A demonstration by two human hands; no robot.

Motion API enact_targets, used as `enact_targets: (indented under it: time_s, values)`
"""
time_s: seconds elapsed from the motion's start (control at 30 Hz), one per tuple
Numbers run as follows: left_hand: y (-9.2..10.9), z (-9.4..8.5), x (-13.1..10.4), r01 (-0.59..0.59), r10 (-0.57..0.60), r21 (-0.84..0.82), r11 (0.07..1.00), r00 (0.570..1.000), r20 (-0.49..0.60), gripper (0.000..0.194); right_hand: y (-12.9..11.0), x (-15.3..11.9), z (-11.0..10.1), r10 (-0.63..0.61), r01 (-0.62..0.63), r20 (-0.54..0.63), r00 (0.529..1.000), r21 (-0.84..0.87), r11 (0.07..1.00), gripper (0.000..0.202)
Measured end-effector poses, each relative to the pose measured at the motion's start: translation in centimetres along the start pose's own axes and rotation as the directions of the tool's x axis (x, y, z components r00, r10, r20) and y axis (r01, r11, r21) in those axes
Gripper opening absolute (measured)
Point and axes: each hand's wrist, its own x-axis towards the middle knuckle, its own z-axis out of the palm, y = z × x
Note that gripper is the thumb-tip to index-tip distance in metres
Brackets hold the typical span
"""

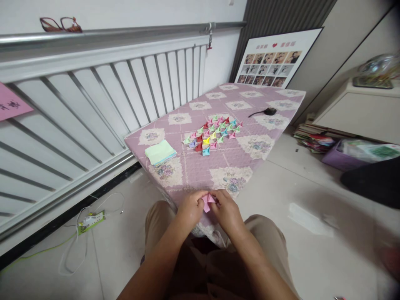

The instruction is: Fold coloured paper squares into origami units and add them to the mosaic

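Pink paper [208,202] btwn both pinched hands

no text is readable; the photo board [275,58] heading and pink note [11,104] are too blurred.

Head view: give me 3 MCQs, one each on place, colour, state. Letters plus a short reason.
1. Where does the stack of pastel paper sheets lie?
A. on the floor
B. on the table, left of the folded pieces
C. on the cabinet

2. What colour is the paper being held?
A. pink
B. black
C. white

3. How is that paper held?
A. by the left hand alone
B. lying loose on the table
C. pinched between both hands

Key: 1 B, it sits on the tablecloth left of the folded pieces. 2 A, pink shows between the fingers. 3 C, left hand and right hand both grip it.
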Motion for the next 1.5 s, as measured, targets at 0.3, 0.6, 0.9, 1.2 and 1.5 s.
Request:
enact_targets:
  time_s: [0.3, 0.6, 0.9, 1.2, 1.5]
  values:
    - [0.5, -0.2, -0.5, 0.087, -0.086, -0.001, 0.996, 0.991, -0.098, 0.041, 0.2, -0.4, -0.1, -0.189, 0.19, -0.033, 0.982, 0.03, 0.981, 0.03]
    - [0.1, 1.5, -1.0, 0.347, -0.36, -0.591, 0.728, 0.927, 0.102, 0.045, 0.0, -0.4, 0.1, -0.262, 0.26, -0.07, 0.963, -0.042, 0.965, 0.027]
    - [0.0, 0.9, -1.2, 0.36, -0.384, -0.636, 0.682, 0.917, 0.107, 0.036, 0.8, -0.9, -0.1, -0.311, 0.311, -0.01, 0.95, 0.0, 0.951, 0.027]
    - [-1.3, 1.8, -1.1, 0.202, -0.275, -0.594, 0.779, 0.961, -0.034, 0.039, -0.1, -0.9, 0.1, -0.286, 0.287, -0.029, 0.958, 0.066, 0.956, 0.023]
    - [0.0, 0.8, -1.6, 0.133, -0.179, -0.389, 0.911, 0.98, -0.086, 0.043, -0.5, -1.0, 0.3, -0.306, 0.306, -0.022, 0.952, 0.007, 0.952, 0.038]
